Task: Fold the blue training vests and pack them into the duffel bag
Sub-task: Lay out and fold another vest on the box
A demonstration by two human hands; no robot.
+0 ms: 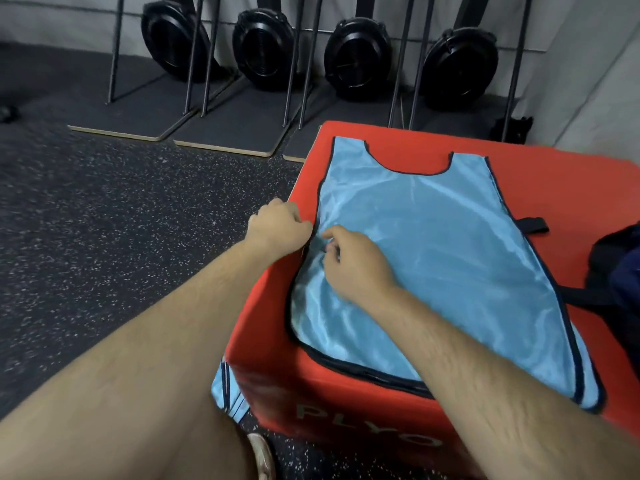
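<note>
A light blue training vest (446, 244) with dark trim lies spread flat on top of a red plyo box (346, 403), neck hole toward the far side. My left hand (278, 225) is closed at the vest's left edge, pinching the trim. My right hand (358, 263) rests on the vest just beside it, fingers curled into the fabric near that same edge. A dark navy duffel bag (620, 271) sits on the box at the right, partly out of frame. Another blue vest (225, 393) hangs at the box's lower left corner.
Speckled dark rubber floor (104, 237) lies to the left of the box. Several black fan machines (356, 57) on stands line the far wall, standing on mats with wooden edges. My shoe (261, 455) is at the box's base.
</note>
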